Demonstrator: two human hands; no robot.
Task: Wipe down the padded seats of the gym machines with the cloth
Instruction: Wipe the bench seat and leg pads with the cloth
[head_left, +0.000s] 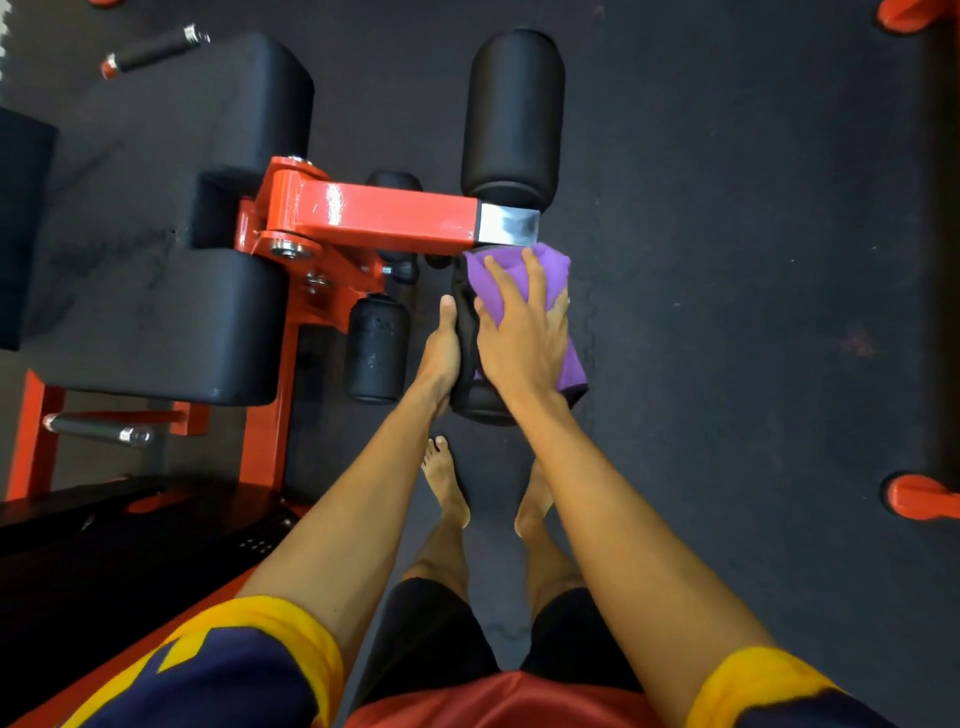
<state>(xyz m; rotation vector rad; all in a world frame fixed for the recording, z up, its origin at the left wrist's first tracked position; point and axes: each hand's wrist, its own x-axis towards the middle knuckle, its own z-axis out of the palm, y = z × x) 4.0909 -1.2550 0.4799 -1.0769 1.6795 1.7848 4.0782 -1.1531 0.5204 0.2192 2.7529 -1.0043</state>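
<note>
- Purple cloth lies draped over the near roller pad, at the end of the machine's red arm and just below its steel sleeve.
- Right hand presses the cloth onto the roll; its grip is spread, fingers fanned and bent to the curve, pinching nothing.
- Left hand steadies the same pad from its left side. Its grip wraps the roll with the thumb laid along the top, and the fingers are hidden beneath.
- Risk: the roll may turn on its axle under the wiping pressure, so the cloth would skid without cleaning. The steadying hand is probably there to stop that.
- Risk: the arm hangs on a pivot, so a hard push could swing it towards the bare feet on the floor just below.
- Risk: the cloth's loose lower corner hangs free and could slide off the roll.
- Risk: the broad seat pad and the far roller pad lie well apart from the cloth and could be skipped.
- No brand or label reads anywhere. Faint marks on the small roller are too blurred to make out.
</note>
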